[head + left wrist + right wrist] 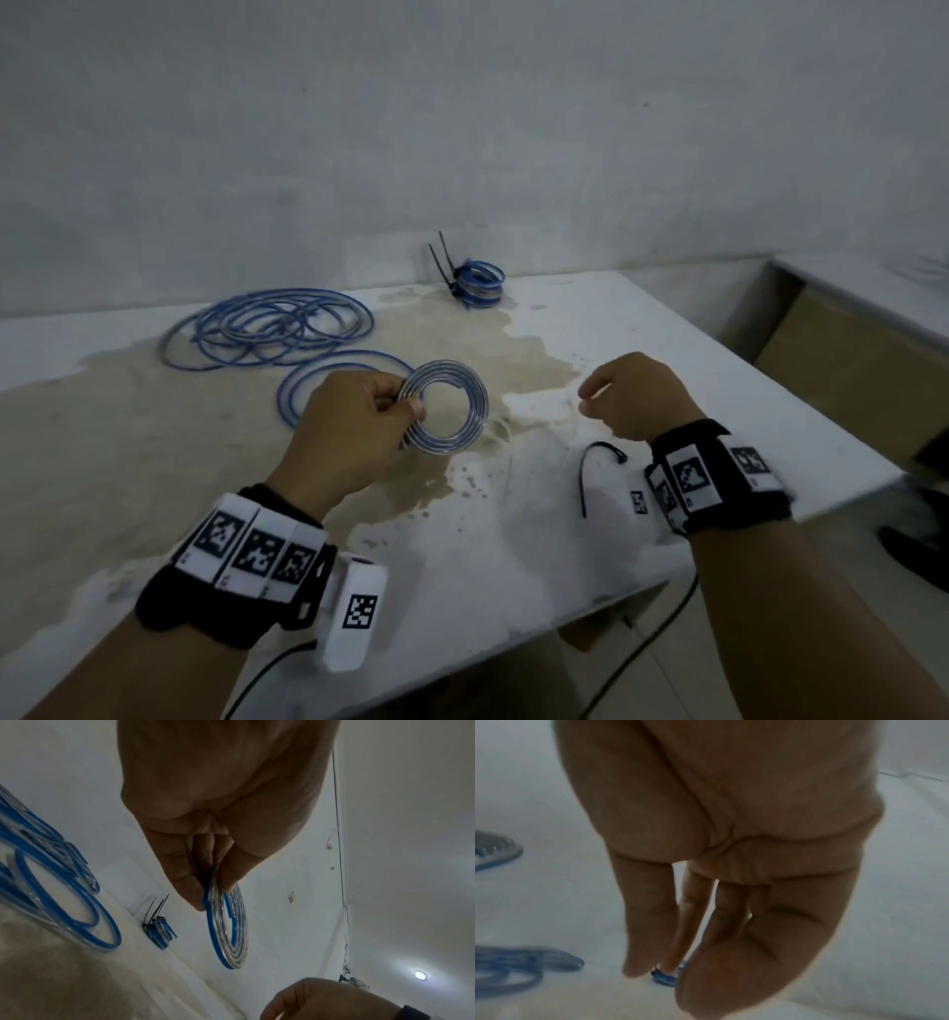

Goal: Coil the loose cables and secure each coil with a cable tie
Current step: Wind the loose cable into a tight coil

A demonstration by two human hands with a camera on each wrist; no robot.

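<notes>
Left hand (pixel 354 416) pinches the springy coil (pixel 445 407) at its rim, right hand (pixel 634 398) hangs slack and empty; bind beside that pinch.

The held coil (pixel 445 407) is clear-silvery with a blue edge, the loose cables (pixel 267 329) are blue, and the tied bundle (pixel 480 281) at the back is blue with black ties. The desk (pixel 616 329) is white with a big tan-beige stain. The wristbands (pixel 241 560) are black with black-and-white square markers.
</notes>
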